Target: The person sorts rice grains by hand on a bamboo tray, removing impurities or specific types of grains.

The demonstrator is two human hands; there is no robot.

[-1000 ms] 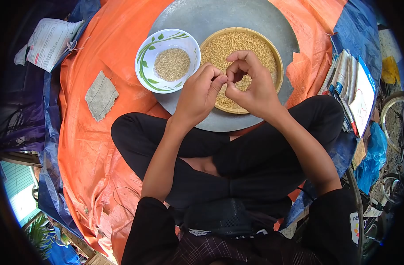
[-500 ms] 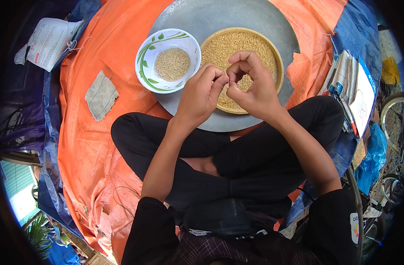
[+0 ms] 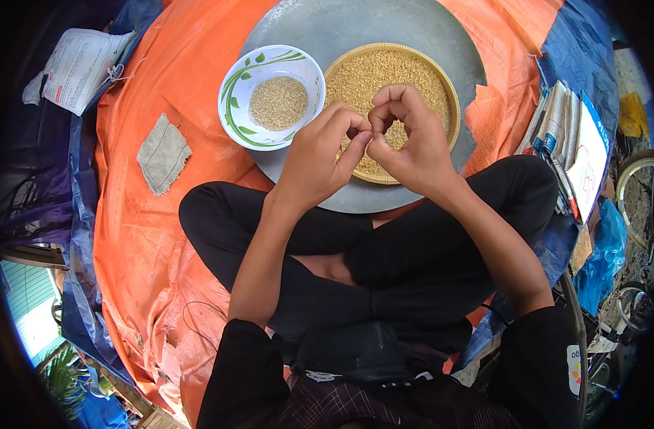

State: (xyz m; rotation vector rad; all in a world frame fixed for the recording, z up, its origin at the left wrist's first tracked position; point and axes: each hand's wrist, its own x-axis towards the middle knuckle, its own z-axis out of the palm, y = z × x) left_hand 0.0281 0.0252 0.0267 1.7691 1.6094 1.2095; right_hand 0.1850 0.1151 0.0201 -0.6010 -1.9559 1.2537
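My left hand (image 3: 325, 154) and my right hand (image 3: 412, 143) meet at the fingertips, each in a pinch. Whatever sits between the fingers is too small to make out. Both hands are held above the near side of a round woven tray (image 3: 452, 96) spread with golden unhusked grain (image 3: 391, 66). Left of the tray stands a white bowl (image 3: 234, 79) with green leaf patterns, holding paler grain (image 3: 278, 104). Tray and bowl rest on a round grey metal sheet (image 3: 298, 28).
Orange tarpaulin (image 3: 162, 250) covers the ground around my crossed legs (image 3: 269, 207). A grey cloth scrap (image 3: 164, 154) lies to the left. On the right are stacked folded sacks (image 3: 584, 157) and a blue plastic bag (image 3: 604, 250). A printed white sack (image 3: 84, 68) is at upper left.
My left hand has shifted slightly, its fingertips now closer against those of my right hand. The bowl and tray have stayed where they were.
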